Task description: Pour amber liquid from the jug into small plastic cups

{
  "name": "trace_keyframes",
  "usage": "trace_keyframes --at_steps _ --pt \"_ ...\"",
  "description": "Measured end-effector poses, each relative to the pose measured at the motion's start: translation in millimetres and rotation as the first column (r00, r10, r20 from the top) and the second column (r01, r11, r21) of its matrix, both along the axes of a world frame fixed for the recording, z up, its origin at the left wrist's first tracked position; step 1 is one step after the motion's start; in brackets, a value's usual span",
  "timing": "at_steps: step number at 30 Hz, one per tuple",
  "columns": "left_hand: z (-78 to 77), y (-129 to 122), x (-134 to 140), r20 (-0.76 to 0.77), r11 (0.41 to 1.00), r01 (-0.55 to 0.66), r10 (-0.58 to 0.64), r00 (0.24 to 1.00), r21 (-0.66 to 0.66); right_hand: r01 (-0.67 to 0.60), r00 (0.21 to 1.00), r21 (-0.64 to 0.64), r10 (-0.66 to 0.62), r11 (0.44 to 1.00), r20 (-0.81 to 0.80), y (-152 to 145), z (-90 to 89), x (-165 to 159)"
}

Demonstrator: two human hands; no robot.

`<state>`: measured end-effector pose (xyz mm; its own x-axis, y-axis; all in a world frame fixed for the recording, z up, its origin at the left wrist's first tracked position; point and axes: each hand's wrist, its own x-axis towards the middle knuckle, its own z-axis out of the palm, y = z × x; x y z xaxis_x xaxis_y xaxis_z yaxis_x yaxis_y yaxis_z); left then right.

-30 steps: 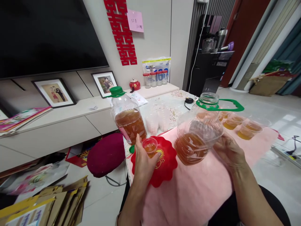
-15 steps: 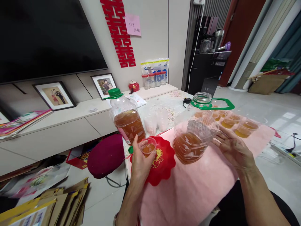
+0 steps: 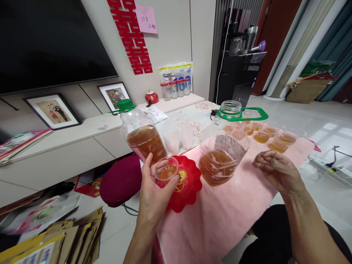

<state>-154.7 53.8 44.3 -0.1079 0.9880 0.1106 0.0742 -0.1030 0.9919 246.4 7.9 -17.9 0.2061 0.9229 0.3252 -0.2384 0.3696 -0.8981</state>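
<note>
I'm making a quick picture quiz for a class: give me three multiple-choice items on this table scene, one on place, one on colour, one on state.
1. Where is the small cup? A in the left hand; B among the filled cups; C on the floor.
2. What colour is the scalloped dish? A blue; B red; C white.
3. The jug nearest the right hand is: A capped; B lying down; C uncapped.
Answers: 1 A, fingers wrap it. 2 B, plainly red. 3 C, its mouth shows no cap, unlike the capped jug.
</note>
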Motion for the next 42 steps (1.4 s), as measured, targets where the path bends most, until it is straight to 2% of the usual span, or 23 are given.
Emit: trace_keyframes --at_steps 4,8,12,14,17,20,24,26,29,31,35,42 --pt "14.0 -19 13 0.085 0.982 0.159 -0.151 0.985 -0.098 -0.161 0.987 0.009 0.161 0.987 0.025 -6 7.4 -8" --pt "25.7 -45 32 0.187 0.925 0.327 -0.292 0.938 -0.195 -0.295 0.953 -0.038 0.297 0.955 0.058 -10 12.0 -16" --pt "18.9 -65 54 0.309 0.813 0.532 -0.456 0.835 -0.237 -0.397 0.91 -0.099 0.405 0.912 0.083 -13 11.4 -21" --pt "10.1 -69 65 0.276 0.774 0.587 -0.525 0.805 -0.238 -0.441 0.886 -0.13 0.454 0.888 0.092 -13 10.2 -24" --pt "-3.8 -72 80 0.142 0.753 0.593 -0.578 0.803 -0.285 -0.496 0.85 -0.179 0.517 0.85 0.097 -14 9.4 -30" --pt "-18.5 -73 92 0.08 0.758 0.572 -0.579 0.811 -0.313 -0.541 0.815 -0.231 0.572 0.809 0.096 -15 11.0 -37" --pt "-37.7 -73 100 -0.009 0.84 0.498 -0.512 0.859 -0.217 -0.575 0.776 -0.303 0.624 0.76 0.094 -16 13.6 -46" --pt "-41.2 -73 102 -0.026 0.834 0.516 -0.531 0.847 -0.197 -0.587 0.758 -0.335 0.645 0.737 0.093 -15 14.3 -49" --pt "-38.0 -74 104 -0.013 0.8 0.551 -0.569 0.822 -0.237 -0.603 0.736 -0.371 0.672 0.706 0.084 -15 15.3 -51" --pt "-36.1 -74 106 -0.018 0.805 0.55 -0.567 0.823 -0.223 -0.617 0.725 -0.379 0.686 0.69 0.07 -15 15.5 -51" --pt "-44.9 -73 109 -0.053 0.795 0.575 -0.594 0.803 -0.194 -0.624 0.729 -0.372 0.683 0.687 0.038 -15 12.2 -52" --pt "-66.6 -70 110 -0.044 0.77 0.61 -0.627 0.778 -0.188 -0.574 0.792 -0.363 0.61 0.734 -0.019 -18 -4.5 -55"
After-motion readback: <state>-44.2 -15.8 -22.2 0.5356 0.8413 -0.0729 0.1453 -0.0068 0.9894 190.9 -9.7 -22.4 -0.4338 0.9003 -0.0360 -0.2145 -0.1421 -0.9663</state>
